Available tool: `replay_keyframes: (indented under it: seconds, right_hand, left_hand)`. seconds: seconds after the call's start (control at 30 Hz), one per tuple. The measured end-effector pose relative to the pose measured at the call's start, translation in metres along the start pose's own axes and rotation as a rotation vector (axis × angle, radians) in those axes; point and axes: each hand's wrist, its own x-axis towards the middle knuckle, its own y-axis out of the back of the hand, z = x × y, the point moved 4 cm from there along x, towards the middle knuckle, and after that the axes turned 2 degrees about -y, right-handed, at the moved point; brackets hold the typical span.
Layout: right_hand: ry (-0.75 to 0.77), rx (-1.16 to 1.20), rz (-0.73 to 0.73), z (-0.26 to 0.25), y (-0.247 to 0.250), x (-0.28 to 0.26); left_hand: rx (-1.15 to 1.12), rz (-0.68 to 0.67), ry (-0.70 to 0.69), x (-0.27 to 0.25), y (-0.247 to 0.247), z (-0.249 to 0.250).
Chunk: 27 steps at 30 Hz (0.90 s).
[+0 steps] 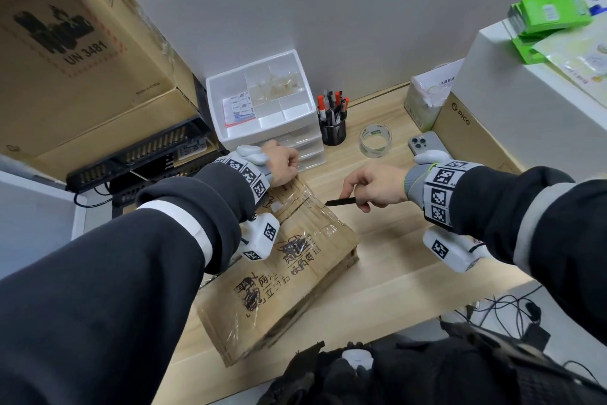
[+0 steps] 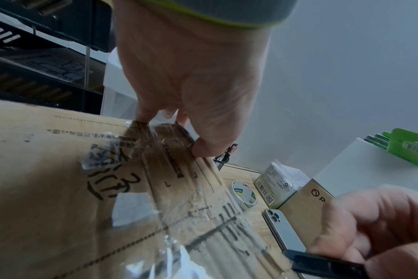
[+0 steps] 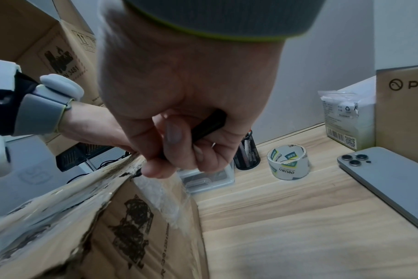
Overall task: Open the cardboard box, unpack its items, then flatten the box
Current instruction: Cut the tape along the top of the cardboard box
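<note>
A brown cardboard box [image 1: 289,273] sealed with clear tape lies on the wooden desk [image 1: 410,257], printed with black characters. My left hand [image 1: 284,165] holds its far end, fingers curled over the far edge and thumb on the top [image 2: 203,149]. My right hand [image 1: 359,193] grips a slim black tool [image 1: 340,202], whose tip touches the box's taped right top edge. In the right wrist view the tool [image 3: 210,122] runs through my curled fingers [image 3: 174,136] down to the box [image 3: 131,236]. The box flaps are closed.
Behind the box stand a white drawer organizer [image 1: 262,102] and a black pen cup [image 1: 333,129]. A tape roll [image 1: 375,141] and a phone [image 1: 423,143] lie to the right, beside a PICO carton [image 1: 466,129]. A large carton [image 1: 82,43] is at the back left.
</note>
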Motion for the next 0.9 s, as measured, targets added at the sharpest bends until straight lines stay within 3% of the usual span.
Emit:
replay_keyframes:
  seconds: [0.2, 0.33, 0.57, 0.73, 0.9]
  right_hand:
    - [-0.015, -0.006, 0.033, 0.006, 0.002, -0.004]
    - [0.015, 0.022, 0.134, 0.007, 0.000, -0.004]
    - [0.092, -0.170, 0.071, -0.006, -0.035, 0.004]
    - [0.094, -0.195, 0.045, -0.002, -0.039, 0.004]
    - [0.084, -0.126, 0.128, 0.010, -0.041, 0.009]
  left_hand:
    - [-0.023, -0.008, 0.003, -0.002, 0.003, -0.003]
    - [-0.039, 0.014, 0.032, -0.006, 0.008, -0.010]
    - [-0.067, 0.048, 0.097, -0.015, 0.011, -0.015]
    - [-0.097, 0.036, 0.159, -0.026, 0.008, -0.028]
    - [-0.071, -0.054, 0.176, -0.034, 0.009, -0.041]
